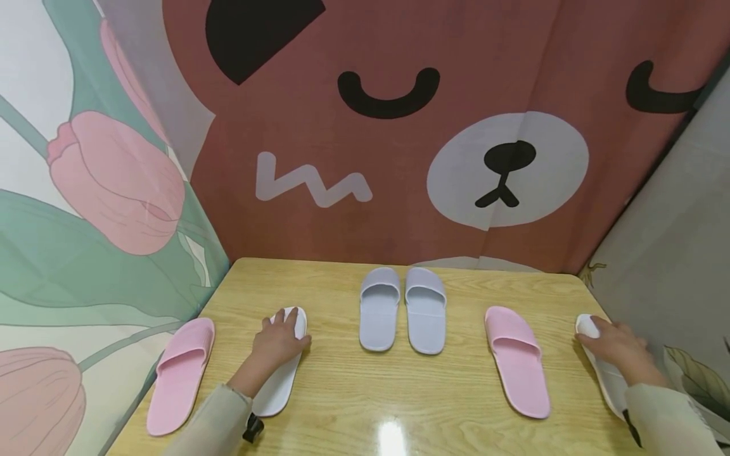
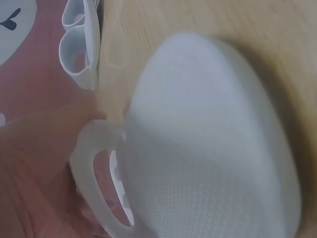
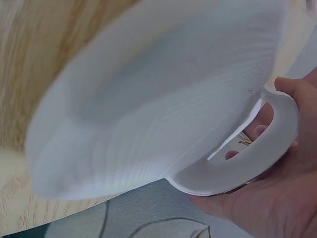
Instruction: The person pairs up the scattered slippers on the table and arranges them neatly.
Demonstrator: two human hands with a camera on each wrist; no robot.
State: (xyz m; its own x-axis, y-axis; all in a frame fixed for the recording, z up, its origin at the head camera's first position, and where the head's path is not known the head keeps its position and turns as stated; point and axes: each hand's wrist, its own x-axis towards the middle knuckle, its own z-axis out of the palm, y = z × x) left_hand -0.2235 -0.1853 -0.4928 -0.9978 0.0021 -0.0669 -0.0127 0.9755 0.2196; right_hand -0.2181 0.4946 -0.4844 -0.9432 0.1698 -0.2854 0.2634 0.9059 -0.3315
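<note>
My left hand [image 1: 277,345] grips a white slipper [image 1: 275,396] across its strap. In the left wrist view, the sole of this slipper [image 2: 203,129] stretches away from the strap, and part of the hand is hidden behind the strap. Near the table's right edge, my right hand [image 1: 620,351] grips the other white slipper [image 1: 609,383] over its strap. Fingertips [image 3: 261,130] show through the strap opening in the right wrist view. Both white slippers point toe to the back.
Two pale lavender slippers, a left one [image 1: 379,323] and a right one [image 1: 426,323], stand side by side at the back middle. One pink slipper [image 1: 177,386] lies at the far left, another [image 1: 521,373] right of centre. Printed cloth [image 1: 399,221] borders the wooden table [image 1: 342,399].
</note>
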